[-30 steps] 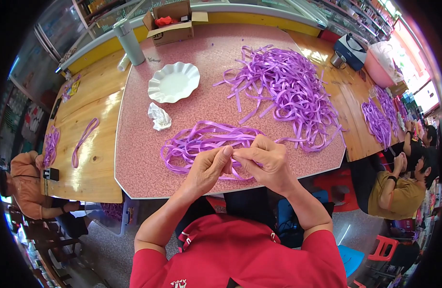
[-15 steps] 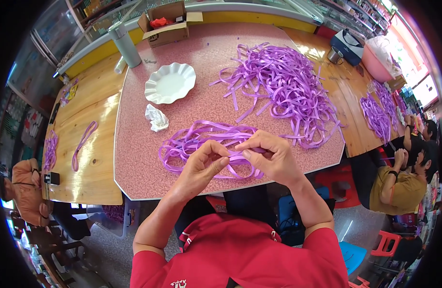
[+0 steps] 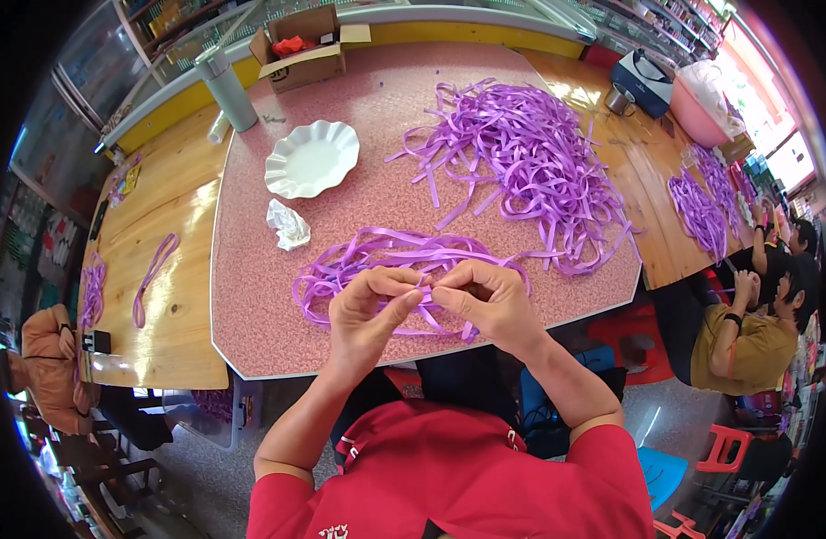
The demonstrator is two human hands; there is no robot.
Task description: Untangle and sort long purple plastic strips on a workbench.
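Fingertips of both my hands meet over the near part of the pink table. My left hand (image 3: 366,314) pinches a purple ribbon (image 3: 426,293) between thumb and forefinger. From the other side, my right hand (image 3: 496,310) pinches the same ribbon, close to the left fingertips. Most of the held piece is hidden by the fingers. Just beneath and beyond the hands lies a loose bundle of looped purple ribbons (image 3: 386,242). Farther right spreads a large tangled pile of purple ribbons (image 3: 530,153).
Left of the pile are a white scalloped dish (image 3: 312,160) and crumpled tissue (image 3: 289,226). A grey-green bottle (image 3: 228,90) and open cardboard box (image 3: 303,65) stand at the back. Co-workers sit either side; more ribbons (image 3: 698,214) lie on the right wooden table, near a pink basin (image 3: 700,115).
My hands have drawn closer together, the right one shifting left, so the fingertips now nearly touch at the ribbon. The whole view has shifted slightly.
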